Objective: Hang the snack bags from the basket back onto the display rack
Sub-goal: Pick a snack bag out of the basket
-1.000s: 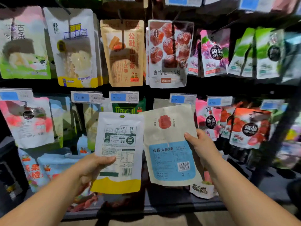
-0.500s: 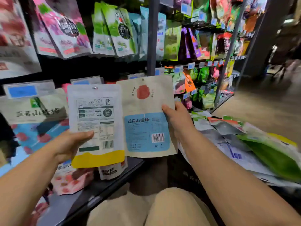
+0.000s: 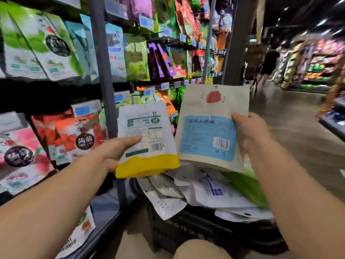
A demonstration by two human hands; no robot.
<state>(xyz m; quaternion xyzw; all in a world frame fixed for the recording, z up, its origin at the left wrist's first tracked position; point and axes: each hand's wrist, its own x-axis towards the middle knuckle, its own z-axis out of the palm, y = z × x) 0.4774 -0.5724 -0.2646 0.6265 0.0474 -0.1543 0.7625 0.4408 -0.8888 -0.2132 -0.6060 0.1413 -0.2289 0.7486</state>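
Two snack bags are in hand, unhung: the yellow-bottomed bag clasped in the left hand fingers, the beige bag in the right hand fingers, both over the basket. Many bags lie heaped inside; the rack stands left. Most hanging likely remains.

Blurred aisle floor, distant stocked shelves, ceiling lights overhead
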